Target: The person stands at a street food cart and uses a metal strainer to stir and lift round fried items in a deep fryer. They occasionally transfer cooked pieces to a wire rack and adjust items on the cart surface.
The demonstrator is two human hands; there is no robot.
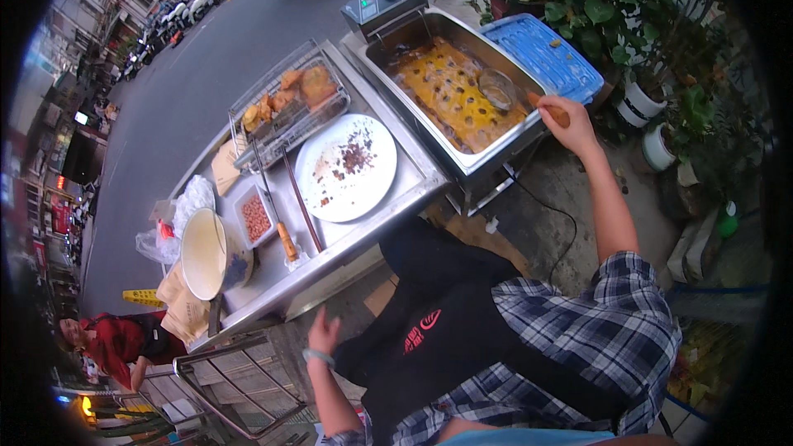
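Note:
My right hand [569, 125] is closed around the wooden handle [534, 99] of a round-headed ladle or strainer. Its round head [495, 88] dips into the oil of a rectangular stainless-steel fryer [461, 164]. Yellow-brown batter food [443, 83] with dark round pieces on it spreads through the oil. Down by the cart's front edge, my left hand [323, 331] hangs in front of the black apron [458, 316], holding nothing, its fingers apart. A white plate [319, 210] with dark crumbs lies on the metal cart top [421, 183] beside the fryer.
A wire rack [291, 142] holds fried pieces. Nearby are a tub of peanuts [255, 217], wooden-handled tool [285, 238], chopsticks [300, 198], a batter pot [204, 254] and paper bags [186, 310]. A blue lid [545, 56], potted plants [641, 105] and a cable [573, 223] lie right; a person [118, 350] left.

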